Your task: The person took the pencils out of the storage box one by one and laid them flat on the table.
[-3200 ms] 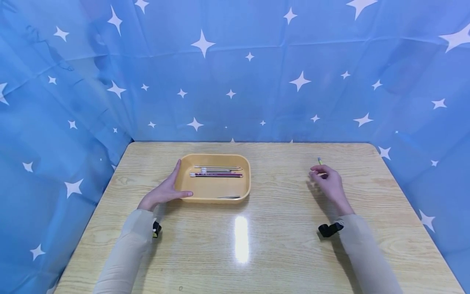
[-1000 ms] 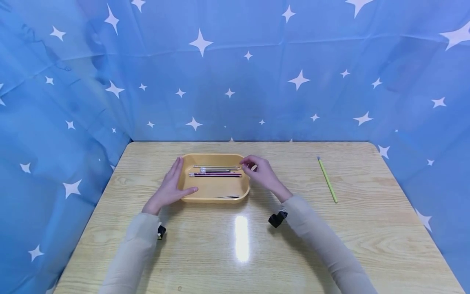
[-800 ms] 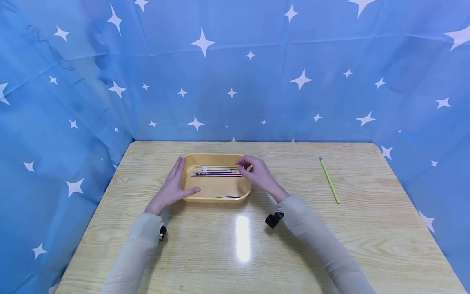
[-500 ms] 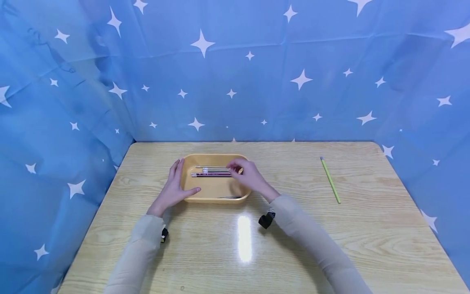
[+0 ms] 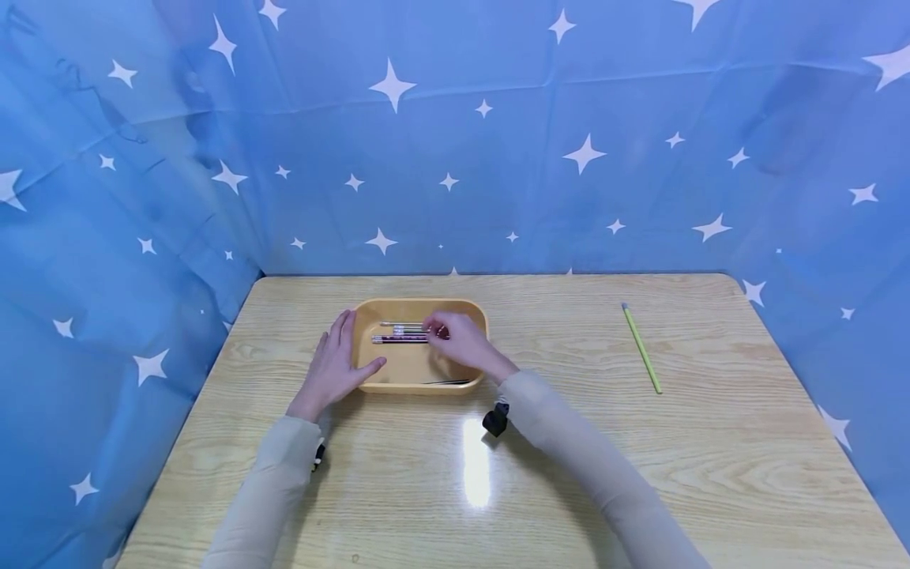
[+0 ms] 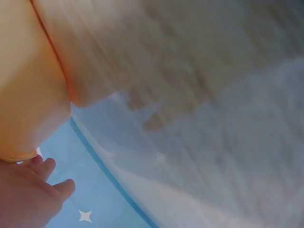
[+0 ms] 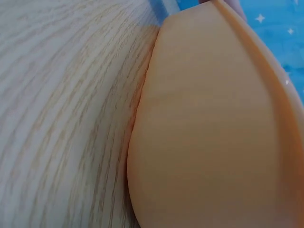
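An orange-yellow tray [image 5: 398,370] lies at the back left of the table, several pencils [image 5: 400,340] side by side in it, eraser ends to the left. Along its left end rests my left hand [image 5: 330,371], fingers extended and thumb over the front rim; the left wrist view has its fingertips by the tray's wall [image 6: 28,85]. My right hand [image 5: 462,344] reaches over the tray's right side, bent fingers at the pencils, covering their right ends. Whether it pinches one is hidden. The right wrist view is filled by the tray's outer wall [image 7: 209,118].
A lime-green pencil [image 5: 641,348] lies by itself on the wooden table [image 5: 569,442], to the right. Near the tray's front wall is a thin dark stick-like item [image 5: 448,382]. A blue star-patterned cloth [image 5: 498,205] hangs behind and beside the table.
My right hand set the lime-green pencil down on the right, crossed to the tray, then slid leftward over the pencils. My left hand stays at the tray's left end, its thumb slightly further in.
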{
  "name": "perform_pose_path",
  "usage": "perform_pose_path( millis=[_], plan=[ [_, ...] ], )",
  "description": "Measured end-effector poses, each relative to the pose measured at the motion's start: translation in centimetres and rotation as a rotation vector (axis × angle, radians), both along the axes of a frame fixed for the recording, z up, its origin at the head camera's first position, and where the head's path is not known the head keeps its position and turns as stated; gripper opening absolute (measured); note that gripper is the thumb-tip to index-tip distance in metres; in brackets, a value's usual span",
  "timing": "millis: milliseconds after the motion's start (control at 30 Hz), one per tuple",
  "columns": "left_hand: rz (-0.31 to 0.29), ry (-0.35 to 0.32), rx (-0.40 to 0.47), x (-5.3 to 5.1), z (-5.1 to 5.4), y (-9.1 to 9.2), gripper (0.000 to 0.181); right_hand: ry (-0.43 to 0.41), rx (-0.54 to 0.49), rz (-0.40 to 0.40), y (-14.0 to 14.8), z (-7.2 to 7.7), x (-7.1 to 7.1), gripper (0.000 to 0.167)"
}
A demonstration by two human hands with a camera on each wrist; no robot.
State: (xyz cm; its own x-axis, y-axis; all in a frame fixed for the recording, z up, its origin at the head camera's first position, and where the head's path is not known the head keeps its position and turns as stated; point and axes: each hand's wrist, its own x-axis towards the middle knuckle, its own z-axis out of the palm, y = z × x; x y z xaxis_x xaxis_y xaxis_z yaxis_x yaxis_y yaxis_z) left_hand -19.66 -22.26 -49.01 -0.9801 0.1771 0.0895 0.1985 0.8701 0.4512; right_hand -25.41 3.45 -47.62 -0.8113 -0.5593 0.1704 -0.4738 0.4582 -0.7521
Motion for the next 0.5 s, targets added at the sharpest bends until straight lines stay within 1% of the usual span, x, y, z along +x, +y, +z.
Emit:
perform_pose_path(
  millis=[167, 367, 500],
  plan=[
    [0.011, -0.008, -0.050, 0.02, 0.16, 0.10, 0.103, -0.021, 0.072, 0.012, -0.33, -0.24, -0.29, 0.015],
    [0.027, -0.030, -0.060, 0.02, 0.21, 0.13, 0.105, -0.064, 0.140, 0.002, -0.66, -0.24, -0.54, 0.014],
    [0.031, -0.044, -0.058, 0.07, 0.21, 0.12, 0.108, -0.057, 0.196, 0.000, -0.95, -0.44, -0.59, 0.014]
  ],
)
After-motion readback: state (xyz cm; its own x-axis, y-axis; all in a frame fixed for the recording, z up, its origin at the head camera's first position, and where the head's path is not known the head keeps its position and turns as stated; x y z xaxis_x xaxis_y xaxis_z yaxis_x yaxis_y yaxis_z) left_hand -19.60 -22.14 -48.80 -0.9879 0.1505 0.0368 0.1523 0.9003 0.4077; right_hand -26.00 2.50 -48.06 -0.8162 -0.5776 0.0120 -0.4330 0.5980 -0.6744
